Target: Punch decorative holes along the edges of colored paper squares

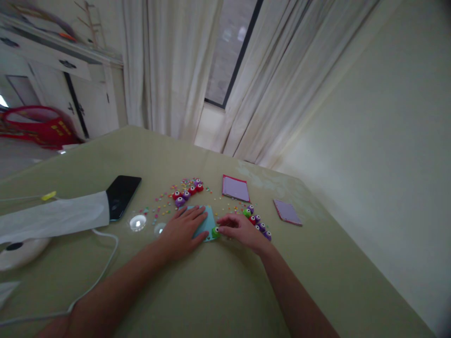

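My left hand [183, 230] lies flat with its fingers spread over a light blue card [209, 218], covering much of it. At the card's lower right corner, a small green one-eyed toy [215, 232] stands against the fingertips of my right hand [241, 230], whose thumb and fingers are drawn together in a pinch. Beside and partly behind that hand runs a cluster of purple, red and green one-eyed toys [258, 218]. Past my left fingers sits another group of red and purple ones [186, 194].
Tiny coloured bits [160, 199] are scattered around the toys. Two lilac pads stand farther off, one red-edged [235, 188] and one to the right [287, 211]. To the left are a black phone [124, 193], a white paper strip [56, 216] and a white cable [112, 256].
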A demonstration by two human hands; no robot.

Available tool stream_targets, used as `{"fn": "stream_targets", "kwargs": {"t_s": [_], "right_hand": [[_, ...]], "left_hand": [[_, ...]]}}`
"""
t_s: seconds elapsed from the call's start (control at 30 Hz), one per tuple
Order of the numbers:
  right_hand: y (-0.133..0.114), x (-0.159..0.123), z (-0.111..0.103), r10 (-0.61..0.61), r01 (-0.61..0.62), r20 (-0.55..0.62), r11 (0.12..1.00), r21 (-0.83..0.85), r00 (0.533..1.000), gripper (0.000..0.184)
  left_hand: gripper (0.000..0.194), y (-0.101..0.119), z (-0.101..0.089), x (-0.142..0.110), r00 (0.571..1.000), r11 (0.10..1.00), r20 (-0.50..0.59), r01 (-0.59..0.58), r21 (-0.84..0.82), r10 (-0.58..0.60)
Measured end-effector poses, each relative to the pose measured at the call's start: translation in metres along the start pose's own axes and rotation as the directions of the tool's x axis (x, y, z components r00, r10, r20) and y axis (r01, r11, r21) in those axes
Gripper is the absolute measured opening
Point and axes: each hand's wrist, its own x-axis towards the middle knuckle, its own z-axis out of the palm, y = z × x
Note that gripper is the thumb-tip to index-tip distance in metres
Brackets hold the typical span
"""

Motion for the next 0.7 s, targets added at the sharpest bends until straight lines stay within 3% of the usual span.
{"fn": "stream_targets", "kwargs": {"t_s": [0.27,0.5,0.7], "right_hand": [[-0.023,0.013,-0.005,0.017,0.012,0.131,0.975,-0.222,0.991,0.035],[-0.023,0.022,-0.009,-0.013,0.061,0.205,0.971,-0.232,0.979,0.026],[-0.025,0.028,-0.017,0.052,-0.009,0.169,0.969,-0.247,0.984,0.024]], "left_hand": [[0.055,0.000,0.002,0.001,1.000,1.000,0.002,0.010,-0.027,-0.010],[0.056,-0.002,0.001,0.002,0.999,1.000,0.041,0.009,-0.029,-0.007],[0.059,0.001,-0.004,0.003,0.998,0.999,0.057,0.012,-0.046,-0.009]]}}
